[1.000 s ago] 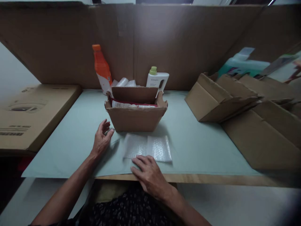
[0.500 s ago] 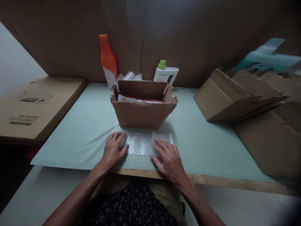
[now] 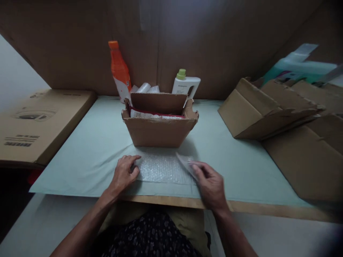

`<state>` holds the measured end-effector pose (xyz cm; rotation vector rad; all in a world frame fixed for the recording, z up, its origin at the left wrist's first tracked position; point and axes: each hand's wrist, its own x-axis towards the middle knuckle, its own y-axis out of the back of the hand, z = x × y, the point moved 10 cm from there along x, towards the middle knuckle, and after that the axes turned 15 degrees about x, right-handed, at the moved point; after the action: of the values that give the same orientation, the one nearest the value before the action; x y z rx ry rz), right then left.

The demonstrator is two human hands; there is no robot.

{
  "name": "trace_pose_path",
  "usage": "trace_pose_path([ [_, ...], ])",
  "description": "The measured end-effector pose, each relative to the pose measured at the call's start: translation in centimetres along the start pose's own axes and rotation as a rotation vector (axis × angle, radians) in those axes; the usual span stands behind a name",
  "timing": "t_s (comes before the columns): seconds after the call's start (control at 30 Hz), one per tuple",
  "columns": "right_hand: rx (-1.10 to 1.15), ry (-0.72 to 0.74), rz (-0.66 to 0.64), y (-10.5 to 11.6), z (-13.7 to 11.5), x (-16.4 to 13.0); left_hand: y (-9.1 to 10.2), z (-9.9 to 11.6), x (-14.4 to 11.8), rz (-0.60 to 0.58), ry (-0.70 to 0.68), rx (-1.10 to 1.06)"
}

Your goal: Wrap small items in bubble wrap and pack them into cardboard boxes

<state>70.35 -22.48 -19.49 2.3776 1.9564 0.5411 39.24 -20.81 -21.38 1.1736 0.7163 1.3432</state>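
A sheet of clear bubble wrap lies flat on the pale green table mat, just in front of a small open cardboard box. My left hand rests palm down on the wrap's left edge. My right hand pinches the wrap's right edge and lifts that corner off the mat. Inside the box lies a wrapped item with a red border.
Behind the box stand an orange bottle, a white bottle with a green cap and white rolls. Flattened cardboard boxes are stacked on the right. A large flat carton lies on the left. Cardboard walls enclose the back.
My left hand moved from beside the box onto the wrap's left edge. My right hand slid from the near edge to the right side and lifted that edge.
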Motion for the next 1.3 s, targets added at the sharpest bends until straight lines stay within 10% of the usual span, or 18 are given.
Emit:
trace_pose_path([
  [0.17,-0.272,-0.154,0.167,8.7,3.0,0.7,0.5,-1.5,-0.4,-0.106,-0.037,-0.035],
  [0.3,-0.519,-0.067,0.262,11.6,1.6,1.4,2.5,-2.3,0.2,-0.038,-0.024,-0.121],
  [0.6,-0.141,0.005,-0.291,-4.9,-1.2,10.3,0.5,-3.8,8.4,0.026,0.137,-0.463],
  [0.87,-0.046,0.030,-0.228,-6.5,0.4,15.9,0.3,-4.1,13.9,0.056,0.163,-0.444],
  [1.07,-0.258,0.280,-0.217,-4.7,-3.2,7.8,3.3,0.5,6.6,0.228,-0.041,-0.044],
  [1.2,-0.345,0.383,-0.511,-11.1,-4.0,0.1,-1.0,7.2,0.2,-0.036,-0.396,0.079],
  [1.3,-0.445,0.394,-0.621,-13.1,-2.3,-2.3,-3.8,6.9,-2.1,-0.216,-0.466,0.177],
])
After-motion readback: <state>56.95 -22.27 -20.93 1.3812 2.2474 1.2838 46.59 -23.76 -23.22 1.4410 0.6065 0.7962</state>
